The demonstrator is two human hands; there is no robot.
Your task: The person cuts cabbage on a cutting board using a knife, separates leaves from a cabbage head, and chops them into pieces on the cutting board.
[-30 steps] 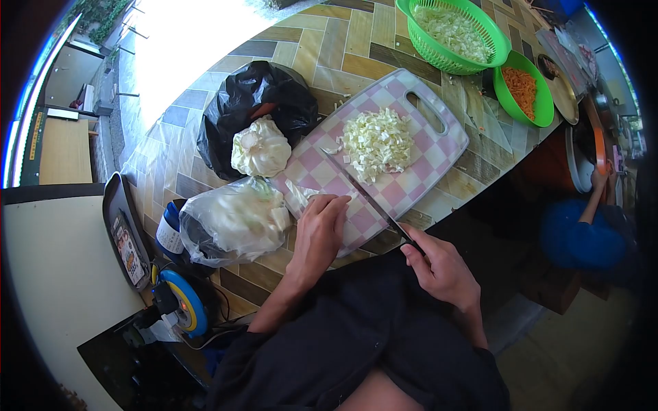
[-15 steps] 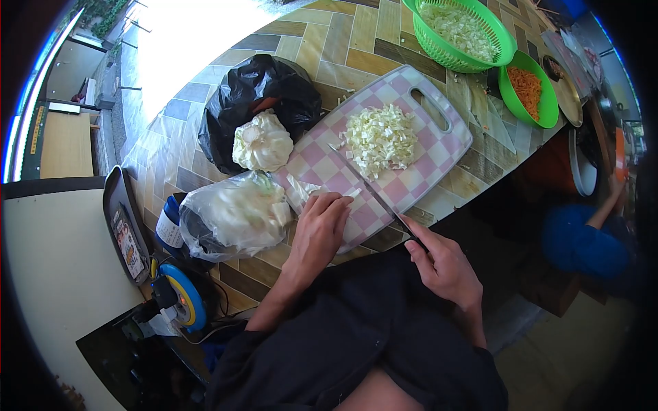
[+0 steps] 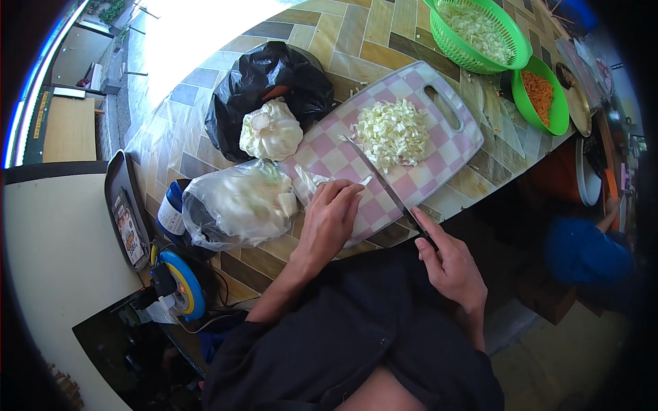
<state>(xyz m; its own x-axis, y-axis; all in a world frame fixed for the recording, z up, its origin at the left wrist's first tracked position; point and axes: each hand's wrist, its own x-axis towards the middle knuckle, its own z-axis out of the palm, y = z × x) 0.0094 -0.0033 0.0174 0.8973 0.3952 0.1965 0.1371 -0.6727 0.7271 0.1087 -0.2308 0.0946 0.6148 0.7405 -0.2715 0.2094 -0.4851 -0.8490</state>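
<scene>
On a pink-and-white checkered cutting board (image 3: 445,161) lies a heap of chopped cabbage (image 3: 392,133). My right hand (image 3: 452,264) is wrapped round the black handle of a knife (image 3: 385,183), whose blade lies diagonally over the board, its tip near the heap. My left hand (image 3: 329,219) is closed over pale cabbage pieces (image 3: 310,179) at the board's lower left; a strip sticks out by its fingertips. Beside the board are a cabbage head (image 3: 271,130) and a clear plastic bag (image 3: 236,205) with pale cabbage inside.
A black plastic bag (image 3: 236,89) lies behind the cabbage head. At the upper right are a green colander (image 3: 452,51) of shredded cabbage and a green bowl (image 3: 558,113) of orange shreds. A dark tray (image 3: 113,198) is at left. Another person in blue (image 3: 586,250) is at far right.
The view has shifted, so the board and table items appear slightly farther right and higher. Both hands keep their holds. The other person's arm at the far right has moved lower.
</scene>
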